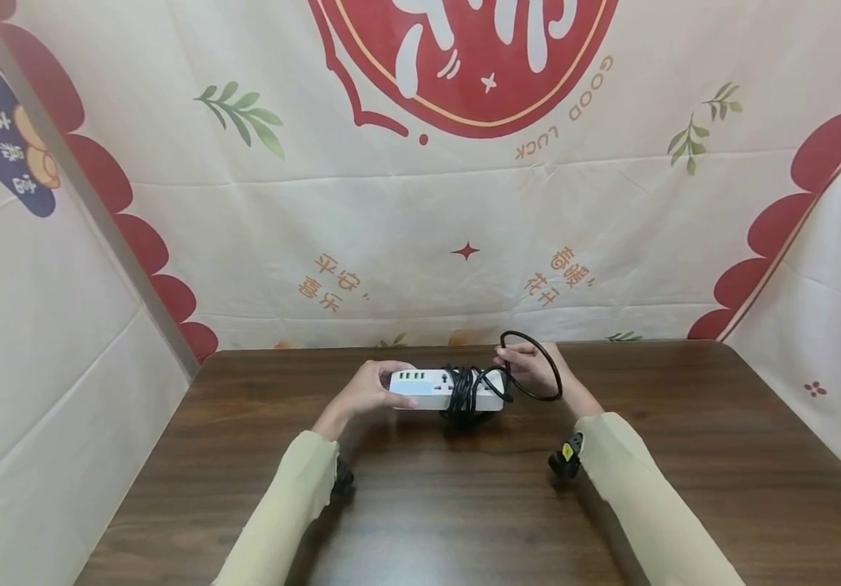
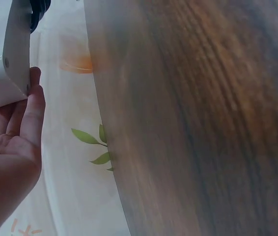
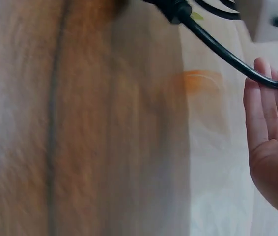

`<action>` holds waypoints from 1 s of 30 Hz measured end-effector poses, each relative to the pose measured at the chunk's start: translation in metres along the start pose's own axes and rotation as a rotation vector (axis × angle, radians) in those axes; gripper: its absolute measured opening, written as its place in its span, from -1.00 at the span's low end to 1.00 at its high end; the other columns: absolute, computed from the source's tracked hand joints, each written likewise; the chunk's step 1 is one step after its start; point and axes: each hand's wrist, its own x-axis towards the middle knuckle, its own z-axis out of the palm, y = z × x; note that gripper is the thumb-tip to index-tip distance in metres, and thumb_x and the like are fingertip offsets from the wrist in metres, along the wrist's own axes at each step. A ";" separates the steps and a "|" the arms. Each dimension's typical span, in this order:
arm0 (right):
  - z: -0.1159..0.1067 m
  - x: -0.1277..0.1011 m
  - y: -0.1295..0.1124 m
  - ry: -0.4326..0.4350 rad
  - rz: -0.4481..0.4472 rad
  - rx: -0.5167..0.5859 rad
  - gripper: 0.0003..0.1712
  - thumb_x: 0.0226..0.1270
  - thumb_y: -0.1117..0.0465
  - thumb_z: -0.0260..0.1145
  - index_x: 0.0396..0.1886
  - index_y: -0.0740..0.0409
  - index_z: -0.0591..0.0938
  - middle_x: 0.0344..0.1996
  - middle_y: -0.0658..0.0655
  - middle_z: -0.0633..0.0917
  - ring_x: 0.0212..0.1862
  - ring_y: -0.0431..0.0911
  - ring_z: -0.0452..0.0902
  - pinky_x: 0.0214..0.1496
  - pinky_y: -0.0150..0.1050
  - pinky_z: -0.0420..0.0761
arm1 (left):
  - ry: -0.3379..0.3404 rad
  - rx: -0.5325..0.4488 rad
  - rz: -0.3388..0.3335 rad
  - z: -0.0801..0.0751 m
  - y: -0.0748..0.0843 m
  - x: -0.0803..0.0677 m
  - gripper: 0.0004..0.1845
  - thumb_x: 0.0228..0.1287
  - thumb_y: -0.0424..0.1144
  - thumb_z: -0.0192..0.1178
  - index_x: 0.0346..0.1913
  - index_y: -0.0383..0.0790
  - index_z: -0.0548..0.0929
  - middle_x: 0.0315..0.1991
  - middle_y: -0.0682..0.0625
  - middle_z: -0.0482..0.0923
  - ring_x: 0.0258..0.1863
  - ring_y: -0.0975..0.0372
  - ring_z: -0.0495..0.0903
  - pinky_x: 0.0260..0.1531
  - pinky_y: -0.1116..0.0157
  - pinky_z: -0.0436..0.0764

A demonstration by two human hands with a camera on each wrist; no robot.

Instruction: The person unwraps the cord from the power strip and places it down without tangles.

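Observation:
A white power strip (image 1: pixel 414 400) is held up over the far part of the table, a black power cord (image 1: pixel 462 395) wound about its right half. My left hand (image 1: pixel 361 392) grips its left end, thumb in front and fingers behind. In the left wrist view, the fingers lie along the white casing (image 2: pixel 18 59). At the other end, my right hand (image 1: pixel 537 366) pinches the cord, and a loose loop hangs beside that hand. The right wrist view has the cord (image 3: pixel 222 53) crossing the fingers (image 3: pixel 257 108); the thumb is mostly cut off there.
A dark wood-grain table (image 1: pixel 427 505) lies below. Behind it hangs a printed white cloth (image 1: pixel 420 220), close to the table's far edge, with more cloth at both sides. Each wrist carries a small black device, one of them (image 1: pixel 565 457) at the right sleeve.

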 end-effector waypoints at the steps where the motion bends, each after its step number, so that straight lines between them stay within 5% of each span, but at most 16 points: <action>1: -0.001 -0.002 -0.004 0.022 0.006 -0.017 -0.48 0.20 0.17 0.27 -0.03 0.56 0.50 -0.51 -0.06 0.71 -0.40 -0.26 0.63 -0.32 -0.32 0.58 | -0.004 -0.004 0.001 0.001 0.000 0.000 -0.46 -0.22 -0.30 0.46 -0.04 -0.29 0.60 -0.25 -0.09 0.61 -0.31 0.22 0.51 -0.32 0.33 0.47; 9: -0.006 -0.012 -0.034 0.035 -0.001 -0.030 -0.58 0.17 0.23 0.30 -0.14 0.56 0.54 -0.50 0.07 0.71 -0.42 -0.14 0.65 -0.26 -0.23 0.59 | 0.014 -0.044 0.021 0.007 -0.002 0.001 -0.48 -0.21 -0.33 0.45 -0.05 -0.31 0.60 -0.23 -0.11 0.62 -0.31 0.22 0.52 -0.31 0.32 0.47; 12: -0.010 -0.016 -0.041 0.047 -0.030 -0.150 -0.61 0.19 0.19 0.28 -0.19 0.51 0.59 -0.50 0.10 0.72 -0.45 -0.14 0.66 -0.30 -0.19 0.59 | 0.026 -0.065 0.012 0.008 -0.002 0.002 -0.48 -0.23 -0.36 0.46 -0.06 -0.31 0.60 -0.24 -0.10 0.62 -0.32 0.24 0.52 -0.31 0.33 0.47; 15: -0.016 -0.017 -0.044 0.043 -0.046 -0.212 -0.57 0.21 0.14 0.27 -0.15 0.49 0.59 -0.43 0.19 0.72 -0.40 -0.10 0.66 -0.29 -0.12 0.59 | 0.031 -0.069 0.013 0.008 -0.002 0.001 -0.48 -0.22 -0.36 0.45 -0.05 -0.34 0.59 -0.23 -0.12 0.62 -0.32 0.25 0.52 -0.32 0.33 0.48; 21: -0.028 -0.014 -0.042 0.028 -0.050 -0.142 -0.53 0.20 0.20 0.27 -0.08 0.56 0.51 -0.30 0.34 0.67 -0.33 0.02 0.66 -0.34 -0.29 0.58 | 0.044 -0.080 -0.011 0.006 -0.003 -0.002 -0.46 -0.20 -0.36 0.44 -0.02 -0.37 0.57 -0.18 -0.17 0.61 -0.29 0.22 0.52 -0.28 0.31 0.47; 30: -0.049 -0.019 -0.045 0.043 -0.078 -0.232 -0.53 0.23 0.14 0.25 -0.07 0.50 0.54 -0.31 0.34 0.67 -0.33 0.02 0.66 -0.37 -0.26 0.59 | 0.083 -0.080 -0.034 0.003 -0.003 -0.001 -0.49 -0.21 -0.36 0.45 -0.06 -0.28 0.61 -0.19 -0.12 0.61 -0.26 0.18 0.53 -0.26 0.29 0.46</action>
